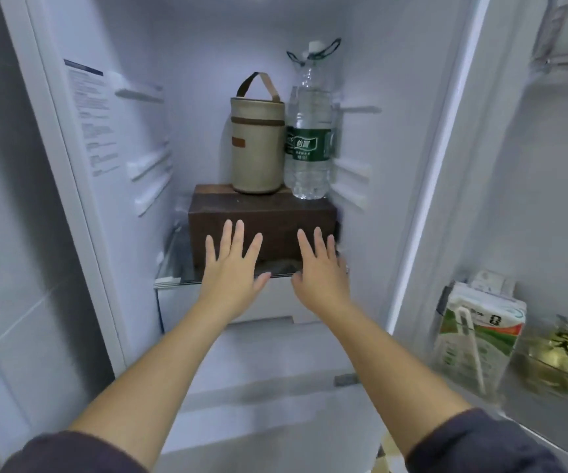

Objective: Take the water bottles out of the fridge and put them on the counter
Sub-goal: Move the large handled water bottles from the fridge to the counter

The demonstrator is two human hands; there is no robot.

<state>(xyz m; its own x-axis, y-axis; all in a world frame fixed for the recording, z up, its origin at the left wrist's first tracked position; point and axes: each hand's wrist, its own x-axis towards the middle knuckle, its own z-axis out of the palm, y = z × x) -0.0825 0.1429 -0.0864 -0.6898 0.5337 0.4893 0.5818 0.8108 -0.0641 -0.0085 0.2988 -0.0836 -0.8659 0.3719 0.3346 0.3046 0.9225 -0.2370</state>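
Clear water bottle (308, 131) with green label; beige pouch (257, 145); brown box (262, 223).

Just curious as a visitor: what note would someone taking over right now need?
Left hand, right hand: both open, empty, fingers spread before the dark brown wooden box on the fridge shelf.
Clear plastic water bottle with green label: upright on that box, beside a beige cylindrical pouch.
Done: fridge open. Left: take the bottle to the counter, not in view.
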